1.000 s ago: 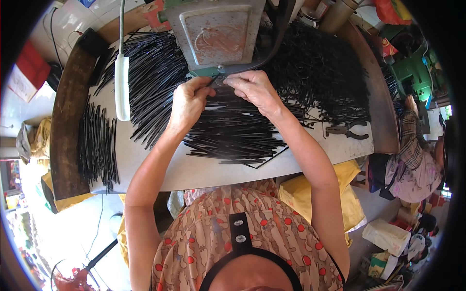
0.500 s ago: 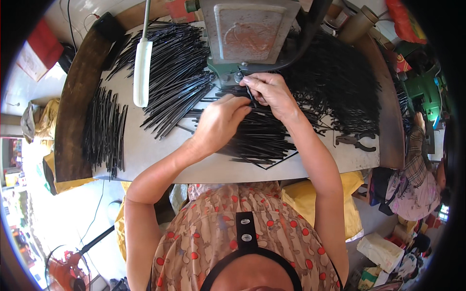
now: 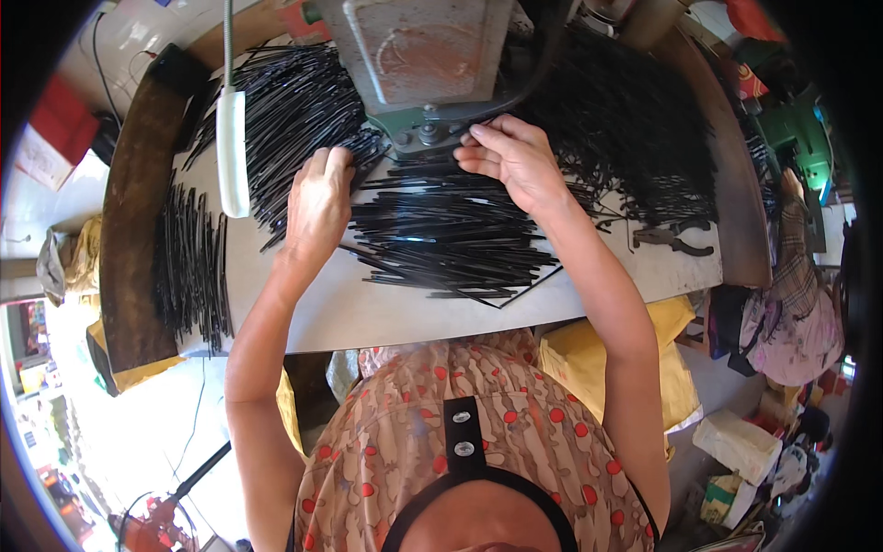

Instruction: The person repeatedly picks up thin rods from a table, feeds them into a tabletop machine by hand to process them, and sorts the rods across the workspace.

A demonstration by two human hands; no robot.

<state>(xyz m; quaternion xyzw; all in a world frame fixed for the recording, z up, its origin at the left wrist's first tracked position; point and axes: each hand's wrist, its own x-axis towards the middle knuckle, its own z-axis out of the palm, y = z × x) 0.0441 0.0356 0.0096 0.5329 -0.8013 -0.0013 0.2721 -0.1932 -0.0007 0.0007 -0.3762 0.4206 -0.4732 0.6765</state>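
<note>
My left hand [image 3: 318,208] rests against the right end of the left pile of thin black strips [image 3: 299,101]. Its fingers curl downward with the tips hidden, so what they grip does not show. By the base of a grey and green machine [image 3: 429,131], my right hand [image 3: 517,164] is raised with thumb and fingers apart, and I see nothing held in it. Between my hands, a middle heap of black strips [image 3: 451,235] lies crosswise on the white tabletop [image 3: 285,313].
A smaller bundle of strips [image 3: 191,267] lies far left, and a large dark heap [image 3: 625,129] fills the right. Pliers [image 3: 673,239] lie near the right wooden edge [image 3: 740,202]. A white lamp [image 3: 233,152] hangs over the left side.
My left hand has moved left, away from my right hand, to the left pile. The black strip upright in my right fingers no longer shows there. The view has shifted slightly.
</note>
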